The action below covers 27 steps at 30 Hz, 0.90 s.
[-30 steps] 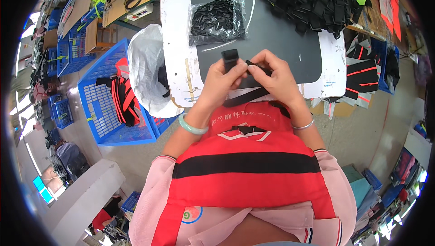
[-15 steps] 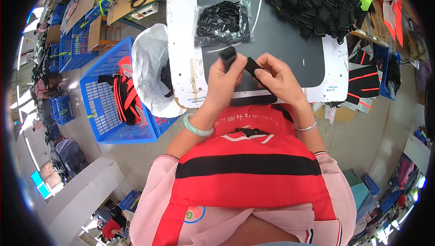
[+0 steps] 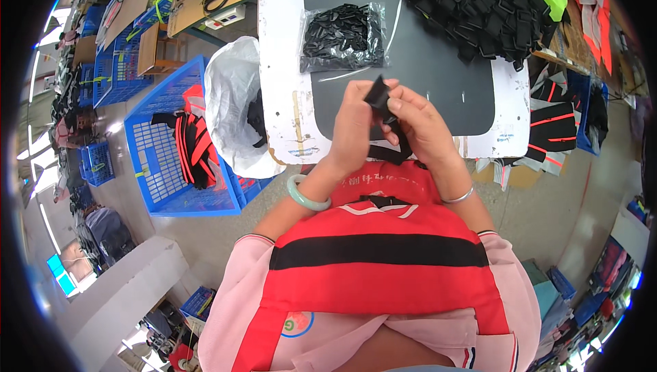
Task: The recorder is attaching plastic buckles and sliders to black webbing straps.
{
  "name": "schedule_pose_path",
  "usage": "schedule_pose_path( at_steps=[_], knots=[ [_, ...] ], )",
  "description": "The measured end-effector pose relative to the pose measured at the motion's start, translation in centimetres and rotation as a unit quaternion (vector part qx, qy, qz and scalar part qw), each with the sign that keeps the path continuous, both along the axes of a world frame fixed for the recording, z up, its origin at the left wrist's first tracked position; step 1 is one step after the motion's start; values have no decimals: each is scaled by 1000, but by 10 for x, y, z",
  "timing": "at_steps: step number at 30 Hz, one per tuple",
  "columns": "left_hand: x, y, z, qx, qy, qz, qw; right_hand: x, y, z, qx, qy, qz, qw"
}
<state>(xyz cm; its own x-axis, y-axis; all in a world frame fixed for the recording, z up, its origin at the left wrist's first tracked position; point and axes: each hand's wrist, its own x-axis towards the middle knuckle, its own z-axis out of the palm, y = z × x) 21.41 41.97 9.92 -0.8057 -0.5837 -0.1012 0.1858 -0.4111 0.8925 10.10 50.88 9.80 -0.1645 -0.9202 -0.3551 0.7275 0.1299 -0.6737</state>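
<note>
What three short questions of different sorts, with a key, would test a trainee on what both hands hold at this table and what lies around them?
1. True or false: both hands grip the same black strap.
2. Which wrist wears the green bangle? A) left B) right
3. Fill in: the clear bag of black clips lies on the ____ mat.

Key
1. True: the left hand and the right hand meet on the strap over the white table.
2. A; the right wrist has a thin silver bracelet.
3. Dark. To the left, a blue basket holds red and black pieces.
</note>
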Motion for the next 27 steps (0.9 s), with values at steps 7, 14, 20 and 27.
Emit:
schedule_pose_path(
  at_steps=[7, 14, 20, 27],
  knots=[
    [7, -19, -12, -438, -76, 21, 896, -6, 6, 0, -42, 51, -68, 995],
    [17, -33, -2, -434, -95, -57, 894, -49, 34, -19, -140, 137, -87, 977],
    [27, -43, -6, -362, -117, -71, 922, -132, 95, -21, -269, -116, -293, 910],
    [10, -34, 0, -460, -149, -70, 873, -32, 23, 14, 97, 418, -17, 903]
  ],
)
